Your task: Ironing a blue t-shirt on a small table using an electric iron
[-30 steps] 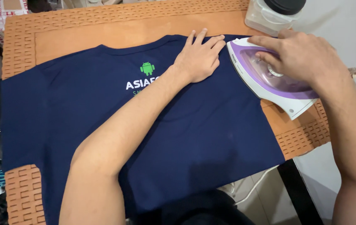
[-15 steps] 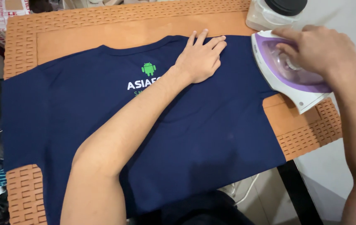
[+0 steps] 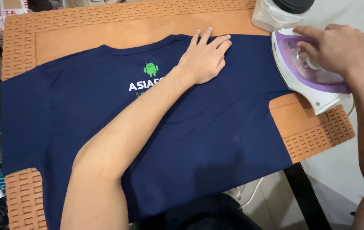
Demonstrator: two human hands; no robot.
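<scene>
So there's a navy t-shirt [image 3: 216, 140] spread flat over an orange plastic table [image 3: 126, 25] with that woven-pattern rim, and it covers most of the tabletop, with the bottom edge hanging off the near side. The shirt has a little green figure and some white lettering printed near the collar. The person's left hand [image 3: 204, 57] is lying flat on the cloth near the top edge, palm down, fingers spread a bit and pointing away, not gripping anything, just pressing the fabric. The forearm runs diagonally across the shirt and covers part of the print. The right hand [image 3: 339, 49] is wrapped over the handle of a white and purple iron [image 3: 305, 74], fingers curled around it, so that's a proper hold. The iron sits at the right edge of the shirt, nose on the sleeve area and the back end out over the bare orange table. Just behind the iron, at the far right corner, there's a clear plastic jar [image 3: 275, 15] with a dark lid. A white cord [image 3: 250, 191] hangs below the table edge.
</scene>
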